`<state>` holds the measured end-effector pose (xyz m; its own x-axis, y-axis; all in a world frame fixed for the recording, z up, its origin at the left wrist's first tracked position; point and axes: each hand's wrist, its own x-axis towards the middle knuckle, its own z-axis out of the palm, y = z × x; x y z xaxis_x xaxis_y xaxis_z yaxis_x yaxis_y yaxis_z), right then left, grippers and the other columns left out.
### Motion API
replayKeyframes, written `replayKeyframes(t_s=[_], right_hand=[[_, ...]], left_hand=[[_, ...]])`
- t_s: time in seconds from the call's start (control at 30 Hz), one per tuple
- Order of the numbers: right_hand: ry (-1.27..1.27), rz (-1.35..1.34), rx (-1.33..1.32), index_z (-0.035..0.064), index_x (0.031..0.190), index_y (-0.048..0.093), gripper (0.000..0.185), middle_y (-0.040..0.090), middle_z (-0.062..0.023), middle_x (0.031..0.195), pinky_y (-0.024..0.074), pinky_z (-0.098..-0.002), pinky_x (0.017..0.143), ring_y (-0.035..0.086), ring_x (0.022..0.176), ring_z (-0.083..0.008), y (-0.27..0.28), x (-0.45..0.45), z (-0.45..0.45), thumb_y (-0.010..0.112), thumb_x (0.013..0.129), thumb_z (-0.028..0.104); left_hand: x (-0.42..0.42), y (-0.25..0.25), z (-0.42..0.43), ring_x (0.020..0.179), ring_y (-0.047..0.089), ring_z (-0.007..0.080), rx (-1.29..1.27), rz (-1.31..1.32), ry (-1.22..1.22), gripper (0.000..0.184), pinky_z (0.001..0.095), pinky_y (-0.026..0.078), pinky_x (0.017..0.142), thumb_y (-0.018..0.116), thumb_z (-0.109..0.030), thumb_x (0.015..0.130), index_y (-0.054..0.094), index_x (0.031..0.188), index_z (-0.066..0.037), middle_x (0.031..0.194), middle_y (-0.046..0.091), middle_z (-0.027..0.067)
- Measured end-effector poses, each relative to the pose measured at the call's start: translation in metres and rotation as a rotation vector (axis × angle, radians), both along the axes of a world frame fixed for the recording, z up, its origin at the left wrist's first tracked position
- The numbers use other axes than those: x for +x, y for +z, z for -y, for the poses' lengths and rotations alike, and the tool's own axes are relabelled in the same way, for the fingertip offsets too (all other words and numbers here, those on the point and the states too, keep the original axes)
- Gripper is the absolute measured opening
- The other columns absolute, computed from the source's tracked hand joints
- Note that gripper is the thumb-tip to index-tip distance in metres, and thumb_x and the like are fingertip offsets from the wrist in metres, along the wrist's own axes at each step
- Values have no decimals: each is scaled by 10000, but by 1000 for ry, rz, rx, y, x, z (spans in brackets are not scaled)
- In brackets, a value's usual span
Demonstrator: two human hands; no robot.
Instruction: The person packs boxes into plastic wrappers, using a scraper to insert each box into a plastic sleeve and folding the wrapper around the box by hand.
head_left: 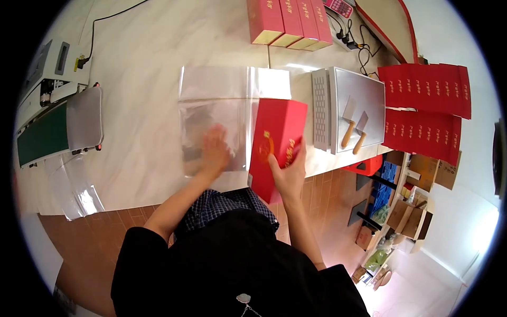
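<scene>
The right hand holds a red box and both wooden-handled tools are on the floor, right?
Wrong place for the wooden-handled tools: the head view shows them on the silver-topped case. The right hand does hold a red box.

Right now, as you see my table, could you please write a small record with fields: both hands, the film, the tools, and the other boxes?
Left hand: blurred, over the clear film; contact unclear
Right hand: gripping the red box
Film: clear film on the pale table
Tools: two wooden-handled blades on a silver-topped unit
Other boxes: four red boxes in a row at the far side
</scene>
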<state>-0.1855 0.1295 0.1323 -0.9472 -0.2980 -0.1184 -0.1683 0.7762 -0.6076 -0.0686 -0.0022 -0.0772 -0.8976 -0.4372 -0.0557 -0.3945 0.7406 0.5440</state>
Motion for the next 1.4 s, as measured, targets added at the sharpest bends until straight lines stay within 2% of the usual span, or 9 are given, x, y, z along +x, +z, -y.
replayKeyframes(t_s=[0.1, 0.33, 0.63, 0.87, 0.97, 1.03, 1.13, 1.27, 1.4], right_hand=[[83, -45, 34, 27, 1497, 279, 896, 522, -225, 1269, 515, -418, 896, 594, 1099, -364, -25, -4, 43, 758, 773, 249], [172, -155, 215, 104, 1518, 285, 865, 487, -208, 1265, 567, -401, 745, 620, 1047, -324, -73, -6, 99, 723, 792, 273], [172, -244, 228, 123, 1511, 317, 831, 426, -240, 1335, 559, -433, 748, 545, 1084, -378, -89, -3, 101, 692, 780, 246], [193, -311, 186, 109, 1505, 323, 813, 410, -251, 1366, 556, -426, 757, 539, 1099, -386, -92, -2, 100, 682, 791, 261], [156, -187, 186, 115, 1518, 300, 794, 385, -261, 1401, 502, -459, 910, 491, 1193, -391, -90, -1, 101, 663, 827, 262], [203, -369, 236, 72, 1516, 288, 788, 339, -284, 1451, 390, -492, 1055, 424, 1272, -429, -94, -1, 99, 652, 840, 251], [365, -526, 220, 0, 1493, 298, 784, 262, -301, 1511, 266, -512, 1145, 329, 1363, -458, -91, 15, 97, 648, 832, 235], [663, -321, 10, -22, 1503, 251, 810, 173, -289, 1562, 214, -519, 1171, 196, 1443, -451, -114, 75, 89, 668, 837, 179], [601, -107, 48, -29, 1507, 222, 863, 143, -278, 1577, 175, -510, 1186, 149, 1464, -432, -153, 106, 75, 702, 836, 224]], left_hand=[[24, 1, 57, 1479, 153, 366, -84, -71, 193, 763, 532, 103, 1192, 554, -350, 932, 231, 1505, 36, 1590, 193, 198], [44, -4, 87, 1484, 157, 342, -113, 62, 173, 819, 544, 124, 1182, 572, -398, 919, 207, 1519, 23, 1592, 198, 192], [41, -8, 84, 1491, 168, 274, -176, 128, 186, 815, 514, 141, 1192, 553, -441, 925, 214, 1529, -12, 1609, 193, 143], [39, -13, 77, 1480, 217, 219, -261, 132, 78, 668, 503, 207, 1177, 533, -343, 957, 296, 1516, -64, 1600, 252, 72], [38, -20, 79, 1478, 223, 224, -305, 85, 33, 683, 499, 203, 1179, 547, -351, 950, 294, 1517, -66, 1596, 263, 73], [33, -15, 83, 1478, 224, 234, -358, 64, 10, 713, 497, 195, 1183, 560, -373, 940, 284, 1521, -64, 1594, 264, 86], [24, -6, 97, 1484, 203, 255, -157, 53, 157, 822, 502, 175, 1188, 597, -446, 903, 250, 1528, -39, 1597, 245, 116], [-2, 0, 122, 1500, 145, 257, -186, -30, 206, 940, 516, 127, 1192, 585, -552, 877, 204, 1529, 8, 1608, 197, 142], [-6, -6, 124, 1502, 139, 244, -212, 79, 162, 875, 530, 118, 1189, 551, -530, 909, 210, 1535, -21, 1615, 189, 119]])
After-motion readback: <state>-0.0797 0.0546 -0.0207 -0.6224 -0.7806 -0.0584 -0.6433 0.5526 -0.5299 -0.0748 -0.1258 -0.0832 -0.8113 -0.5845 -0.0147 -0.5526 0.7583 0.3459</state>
